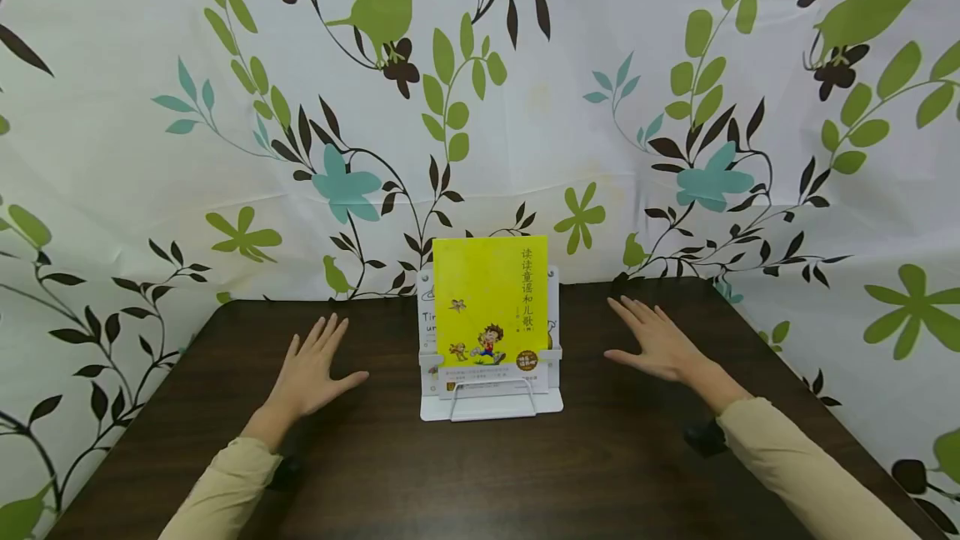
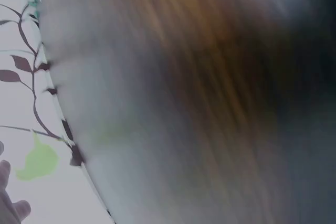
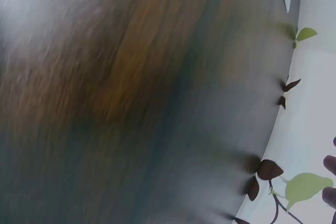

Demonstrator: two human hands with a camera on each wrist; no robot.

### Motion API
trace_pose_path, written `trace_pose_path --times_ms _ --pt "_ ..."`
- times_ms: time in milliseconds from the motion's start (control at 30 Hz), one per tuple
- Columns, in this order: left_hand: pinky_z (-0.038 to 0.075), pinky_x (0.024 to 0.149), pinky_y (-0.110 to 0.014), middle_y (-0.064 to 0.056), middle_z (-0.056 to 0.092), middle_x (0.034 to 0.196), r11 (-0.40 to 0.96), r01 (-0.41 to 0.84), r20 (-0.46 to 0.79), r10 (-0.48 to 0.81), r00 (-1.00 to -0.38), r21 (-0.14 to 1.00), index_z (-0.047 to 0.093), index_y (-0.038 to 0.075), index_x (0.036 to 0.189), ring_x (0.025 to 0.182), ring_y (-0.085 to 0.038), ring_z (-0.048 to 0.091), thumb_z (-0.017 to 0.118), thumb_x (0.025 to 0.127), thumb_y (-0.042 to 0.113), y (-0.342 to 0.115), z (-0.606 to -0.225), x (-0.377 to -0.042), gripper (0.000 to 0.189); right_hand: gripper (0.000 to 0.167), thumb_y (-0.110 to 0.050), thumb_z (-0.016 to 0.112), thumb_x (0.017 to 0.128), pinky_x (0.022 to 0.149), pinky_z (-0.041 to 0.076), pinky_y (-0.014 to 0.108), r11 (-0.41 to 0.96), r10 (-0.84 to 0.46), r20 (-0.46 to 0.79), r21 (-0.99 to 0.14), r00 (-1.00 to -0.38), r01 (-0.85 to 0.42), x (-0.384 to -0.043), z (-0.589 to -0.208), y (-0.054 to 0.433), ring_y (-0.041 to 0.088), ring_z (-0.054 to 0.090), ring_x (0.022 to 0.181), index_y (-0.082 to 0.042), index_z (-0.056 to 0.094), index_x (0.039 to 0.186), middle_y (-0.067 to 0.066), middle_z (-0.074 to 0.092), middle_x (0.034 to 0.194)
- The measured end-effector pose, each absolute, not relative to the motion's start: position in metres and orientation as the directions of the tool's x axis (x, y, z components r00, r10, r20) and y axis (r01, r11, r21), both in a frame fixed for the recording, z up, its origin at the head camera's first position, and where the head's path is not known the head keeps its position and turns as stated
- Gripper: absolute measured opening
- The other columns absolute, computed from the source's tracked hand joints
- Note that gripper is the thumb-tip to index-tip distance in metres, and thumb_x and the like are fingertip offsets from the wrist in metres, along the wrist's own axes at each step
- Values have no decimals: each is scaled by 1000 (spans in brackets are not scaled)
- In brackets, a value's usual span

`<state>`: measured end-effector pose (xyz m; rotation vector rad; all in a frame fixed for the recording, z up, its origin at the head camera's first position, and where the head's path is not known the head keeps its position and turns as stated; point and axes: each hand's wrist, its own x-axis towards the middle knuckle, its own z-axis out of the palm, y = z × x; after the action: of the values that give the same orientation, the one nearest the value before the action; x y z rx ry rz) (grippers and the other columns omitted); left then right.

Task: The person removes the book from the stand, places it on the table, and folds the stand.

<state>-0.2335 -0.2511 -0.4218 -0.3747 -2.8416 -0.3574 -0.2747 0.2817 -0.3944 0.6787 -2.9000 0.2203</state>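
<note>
A yellow book (image 1: 480, 298) with a cartoon child on its cover leans upright on a white book stand (image 1: 555, 402) in the middle of the dark table. Behind it, parts of another printed page or book show at the sides. To the left of the stand, my left hand (image 1: 306, 377) is held palm down with fingers spread, touching nothing I can make out. On the other side my right hand (image 1: 660, 344) is spread the same way, apart from the stand. Only fingertips (image 2: 6, 192) show in the left wrist view, and fingertips (image 3: 329, 182) at the right wrist view's edge.
The dark wood-grain table (image 1: 495, 473) reaches back to a white cloth (image 1: 540, 123) printed with leaves, birds and flowers. A wire holder (image 1: 493, 417) juts from the front of the stand. Both wrist views show mostly blurred tabletop.
</note>
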Motion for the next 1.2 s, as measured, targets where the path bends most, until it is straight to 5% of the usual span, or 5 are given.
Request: trace_pose_path --times_ms 367,667,833,1200 --pt "37 91 -53 -23 47 128 805 471 595 192 -781 359 41 -3 132 115 -39 44 71 76 16 -207 -420 -232 67 82 -40 67 79 94 34 56 753 -389 288 -448 -875 -482 -266 -387 250 36 39 121 -8 25 143 18 39 137" --pt "48 80 -46 -15 55 117 688 536 653 118 -748 489 46 2 129 104 -29 54 74 73 9 -168 -411 -226 63 69 -19 71 79 93 39 50 577 -364 332 -653 -870 -491 -252 -369 211 34 49 108 -2 34 136 20 50 120" --pt "50 76 -44 -13 57 115 627 539 642 81 -763 562 48 5 127 102 -26 56 72 75 5 -154 -408 -225 58 61 -5 69 78 88 41 54 519 -354 339 -704 -871 -485 -233 -346 188 41 50 103 6 38 130 26 51 112" --pt "52 70 -39 -16 58 107 553 542 640 21 -768 633 51 -2 122 93 -29 59 67 76 -4 -128 -405 -229 49 60 1 69 76 80 46 52 485 -345 366 -719 -864 -498 -236 -349 168 41 53 93 11 40 127 28 52 106"
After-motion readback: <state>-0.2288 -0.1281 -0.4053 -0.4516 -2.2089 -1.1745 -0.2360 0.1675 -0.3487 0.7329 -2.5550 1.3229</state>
